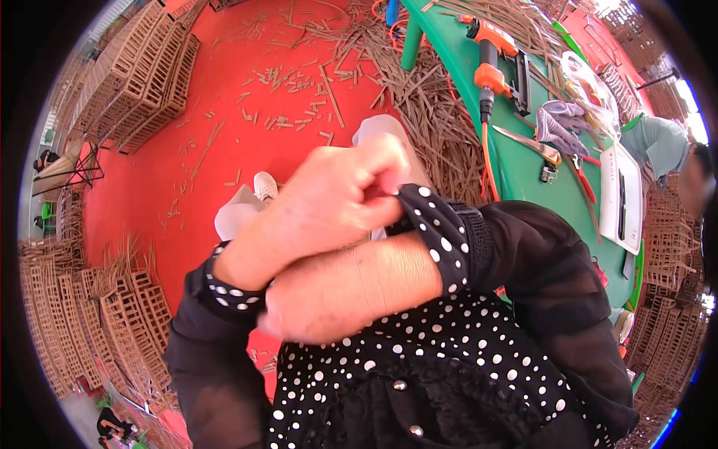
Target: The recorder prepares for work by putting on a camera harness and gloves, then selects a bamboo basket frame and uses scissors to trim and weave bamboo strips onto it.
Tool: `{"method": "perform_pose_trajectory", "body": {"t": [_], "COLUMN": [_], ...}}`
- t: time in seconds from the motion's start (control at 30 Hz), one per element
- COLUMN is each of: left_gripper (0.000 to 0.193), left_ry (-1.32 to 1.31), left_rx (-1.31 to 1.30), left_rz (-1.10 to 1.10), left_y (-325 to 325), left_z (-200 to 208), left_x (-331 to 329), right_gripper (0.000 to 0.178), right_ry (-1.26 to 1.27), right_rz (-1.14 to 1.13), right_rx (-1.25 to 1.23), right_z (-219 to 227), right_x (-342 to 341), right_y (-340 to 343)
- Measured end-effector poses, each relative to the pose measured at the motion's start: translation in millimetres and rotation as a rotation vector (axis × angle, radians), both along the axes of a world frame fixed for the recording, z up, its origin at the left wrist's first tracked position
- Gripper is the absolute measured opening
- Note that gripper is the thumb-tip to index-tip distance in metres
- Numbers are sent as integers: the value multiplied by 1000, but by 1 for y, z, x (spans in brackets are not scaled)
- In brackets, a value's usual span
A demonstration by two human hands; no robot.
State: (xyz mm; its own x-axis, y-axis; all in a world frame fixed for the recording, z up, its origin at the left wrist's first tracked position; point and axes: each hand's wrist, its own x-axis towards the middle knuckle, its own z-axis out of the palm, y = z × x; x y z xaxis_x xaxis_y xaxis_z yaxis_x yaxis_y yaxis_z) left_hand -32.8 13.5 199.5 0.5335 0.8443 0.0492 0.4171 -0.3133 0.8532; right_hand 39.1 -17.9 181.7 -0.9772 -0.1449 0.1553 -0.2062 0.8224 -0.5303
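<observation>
My left hand (359, 179) reaches across my body and pinches the polka-dot cuff (441, 239) of my right sleeve. Its fingers are closed on the black fabric with white dots. Below it, my right hand (303, 310) points to the left, crossing under my left forearm. That hand is smeared by motion and its fingers do not show clearly; I see nothing in it. The right cuff sits back from the wrist, leaving part of the forearm bare.
On the green table (467, 82) to the right are an orange-black nail gun (493, 56), scissors (535, 144), grey gloves (561, 126), red-handled pliers (583, 179) and a white tray (622, 198). Wooden strips (441, 127) are heaped beside it. Slatted crates (134, 71) stand left; another person (657, 146) is at right.
</observation>
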Motion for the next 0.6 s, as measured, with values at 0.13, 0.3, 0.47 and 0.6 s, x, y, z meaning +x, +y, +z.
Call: {"method": "perform_pose_trajectory", "body": {"t": [0.13, 0.3, 0.47, 0.6], "left_gripper": [7, 19, 27, 18], "left_ry": [-373, -539, -473, -473], "left_rx": [-299, -176, 105, -48], "left_rz": [432, 530, 406, 416], "left_y": [6, -7, -12, -14], "left_z": [-8, -26, -47, -48], "left_x": [-31, -23, 13, 31], "right_gripper": [12, 8, 11, 13], "right_ry": [64, 1213, 1104, 1073], "right_rz": [-300, -281, -650, -1005], "right_rx": [208, -512, -1901, -1610], "right_z": [8, 36, 11, -5], "right_x": [-10, -2, 3, -1], "right_y": [28, 151, 173, 163]}}
